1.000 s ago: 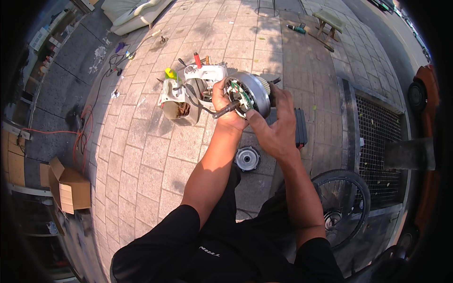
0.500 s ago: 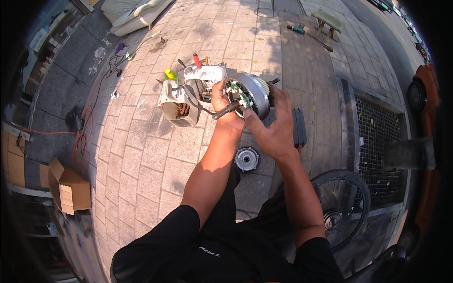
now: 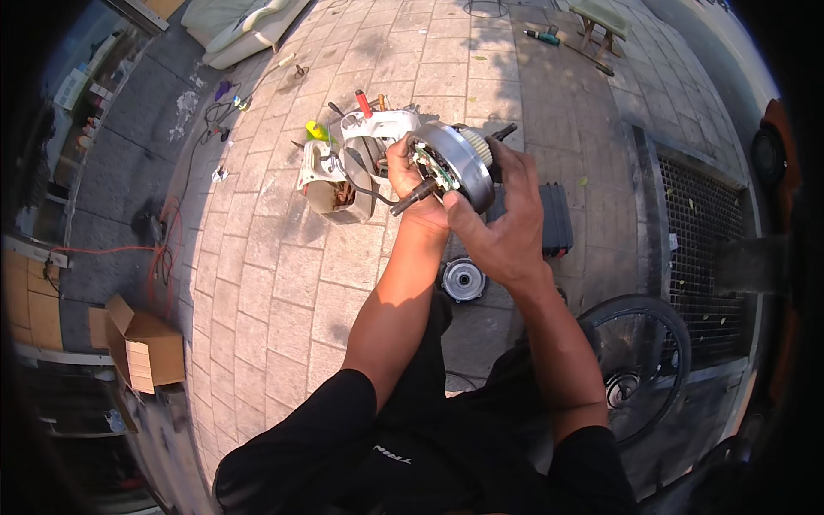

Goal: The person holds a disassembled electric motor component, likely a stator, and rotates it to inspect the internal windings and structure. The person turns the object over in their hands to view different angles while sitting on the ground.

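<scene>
Both of my hands hold up a hub motor core (image 3: 469, 168), a round metal drum tilted on its side. Its left face shows a green circuit board, and a dark axle with a black cable sticks out toward me. A pale toothed gear (image 3: 475, 144) shows on the far right side. My left hand (image 3: 422, 216) cups the drum from below and from the left, its fingers partly hidden behind it. My right hand (image 3: 505, 236) grips the right rim, thumb on the near edge and fingers behind. Below on the paving lies a round metal hub cover (image 3: 463, 281).
Cut-open plastic containers (image 3: 348, 199) with tools, among them a red-handled one (image 3: 363, 104), stand beyond my left hand. To the right are a dark case (image 3: 557, 221), a spoked wheel (image 3: 682, 330) and a floor grate (image 3: 699, 227). A cardboard box (image 3: 160, 354) stands at left, a drill (image 3: 543, 37) far off.
The view has shifted slightly, so the ground things sit further right. The motor core has turned a little in my hands, and both hands keep hold of it.
</scene>
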`<state>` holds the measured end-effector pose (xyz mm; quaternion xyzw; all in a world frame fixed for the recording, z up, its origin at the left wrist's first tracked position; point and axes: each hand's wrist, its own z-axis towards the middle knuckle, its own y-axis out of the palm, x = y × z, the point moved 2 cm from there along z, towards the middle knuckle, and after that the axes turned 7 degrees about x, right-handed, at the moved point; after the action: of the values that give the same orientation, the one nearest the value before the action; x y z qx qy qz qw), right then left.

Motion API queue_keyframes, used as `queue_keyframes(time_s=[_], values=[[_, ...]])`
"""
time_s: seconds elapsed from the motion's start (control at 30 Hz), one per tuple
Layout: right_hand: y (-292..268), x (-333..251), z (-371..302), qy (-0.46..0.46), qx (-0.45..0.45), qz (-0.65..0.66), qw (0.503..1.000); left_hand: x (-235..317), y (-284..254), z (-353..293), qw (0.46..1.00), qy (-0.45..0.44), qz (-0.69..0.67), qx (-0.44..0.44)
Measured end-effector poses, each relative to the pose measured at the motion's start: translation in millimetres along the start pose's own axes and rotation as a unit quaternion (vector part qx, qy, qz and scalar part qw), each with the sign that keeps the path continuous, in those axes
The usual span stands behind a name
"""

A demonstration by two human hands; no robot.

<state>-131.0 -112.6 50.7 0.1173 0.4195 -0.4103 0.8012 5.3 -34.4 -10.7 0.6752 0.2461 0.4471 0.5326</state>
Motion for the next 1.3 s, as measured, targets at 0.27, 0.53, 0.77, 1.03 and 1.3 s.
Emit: queue_keyframes(time_s=[0.27,0.53,0.77,1.03,1.3], values=[[-1.3,0.9,0.1,-0.018,0.0,0.009,1.0,0.0,7.1,-4.4,1.0,0.01,-0.002,0.029],[-3.4,0.5,-0.3,0.004,-0.033,0.018,0.999,0.0,7.2,-7.4,0.999,0.022,0.017,0.028],[-3.2,1.5,-0.5,0.013,-0.036,0.017,0.999,0.1,8.0,-7.1,0.998,0.034,0.024,0.036],[-1.7,4.5,0.7,0.024,-0.013,0.027,0.999,-0.6,7.2,-5.4,0.999,0.019,0.017,0.036],[-1.1,9.4,2.5,0.056,-0.008,0.022,0.998,0.3,2.3,-4.5,0.997,0.035,0.061,0.011]])
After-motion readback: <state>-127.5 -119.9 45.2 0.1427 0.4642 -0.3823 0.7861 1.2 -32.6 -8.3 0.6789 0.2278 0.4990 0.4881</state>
